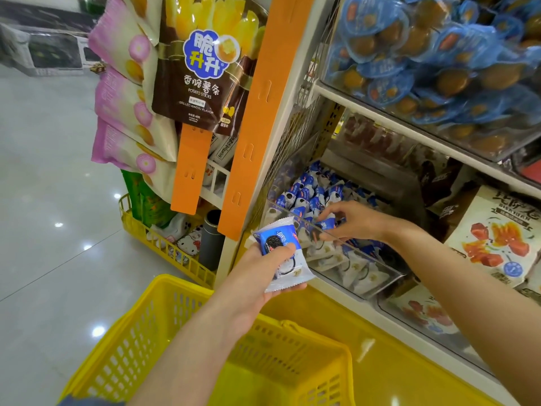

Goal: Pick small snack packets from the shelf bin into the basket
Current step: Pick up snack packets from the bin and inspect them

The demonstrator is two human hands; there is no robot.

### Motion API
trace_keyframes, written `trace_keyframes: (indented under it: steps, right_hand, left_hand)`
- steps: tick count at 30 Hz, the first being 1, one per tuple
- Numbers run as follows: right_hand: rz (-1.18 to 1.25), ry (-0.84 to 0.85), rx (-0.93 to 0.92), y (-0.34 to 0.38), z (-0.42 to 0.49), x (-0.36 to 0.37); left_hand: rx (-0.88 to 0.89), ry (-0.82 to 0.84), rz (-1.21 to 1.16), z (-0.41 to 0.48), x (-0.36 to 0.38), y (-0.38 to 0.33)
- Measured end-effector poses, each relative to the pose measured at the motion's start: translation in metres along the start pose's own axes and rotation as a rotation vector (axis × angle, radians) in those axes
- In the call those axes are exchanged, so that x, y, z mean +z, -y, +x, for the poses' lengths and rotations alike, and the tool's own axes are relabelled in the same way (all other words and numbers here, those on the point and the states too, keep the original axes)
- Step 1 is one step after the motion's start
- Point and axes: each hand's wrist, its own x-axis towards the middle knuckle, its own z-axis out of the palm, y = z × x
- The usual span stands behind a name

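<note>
A clear plastic shelf bin (377,276) holds several small blue-and-white cookie snack packets (304,194). My left hand (263,276) grips a small stack of these packets (278,238) just in front of the bin's left corner, above the far rim of the basket. My right hand (351,221) reaches over the bin's front wall and pinches another blue packet (326,222) among the pile. The yellow plastic basket (140,332) sits below my left forearm; what I can see of its inside holds no packets.
Above the bin, a shelf carries blue-wrapped snacks (433,63). Bags with orange fruit pictures (497,238) stand to the bin's right. Hanging chip bags (193,74) and orange strips (257,112) flank the shelf's left post. A second yellow basket (164,244) rests on the glossy floor (44,200).
</note>
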Motion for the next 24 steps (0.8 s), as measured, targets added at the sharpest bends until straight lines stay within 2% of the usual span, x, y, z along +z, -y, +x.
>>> trace_keyframes:
  steps: [4, 9, 11, 13, 15, 17, 19, 24]
  right_hand:
    - [-0.165, -0.036, -0.006, -0.005, 0.013, 0.009]
    - [-0.162, -0.042, 0.015, -0.004, 0.012, 0.006]
    - [-0.131, -0.158, 0.024, 0.001, 0.003, 0.006]
    - [-0.087, -0.345, 0.024, 0.009, -0.01, 0.011]
    - [-0.01, -0.554, -0.067, 0.021, -0.029, 0.023]
    - [0.093, -0.661, -0.189, 0.032, -0.051, 0.042]
    - [0.181, -0.645, -0.213, 0.04, -0.067, 0.063]
    - [0.489, -0.456, -0.099, 0.042, -0.08, 0.097]
  left_hand:
    - [-0.002, -0.007, 0.03, 0.001, -0.001, 0.002]
    - [-0.018, -0.024, -0.013, 0.001, 0.001, 0.0]
    - [-0.032, -0.039, -0.037, 0.002, 0.002, -0.001]
    - [-0.025, -0.052, 0.014, 0.002, 0.002, 0.001]
    - [0.012, -0.054, 0.12, 0.002, 0.002, 0.005]
    - [0.052, -0.056, 0.23, 0.002, 0.001, 0.01]
    - [0.061, -0.046, 0.314, 0.002, 0.002, 0.013]
    - [0.066, -0.015, 0.394, 0.0, 0.004, 0.022]
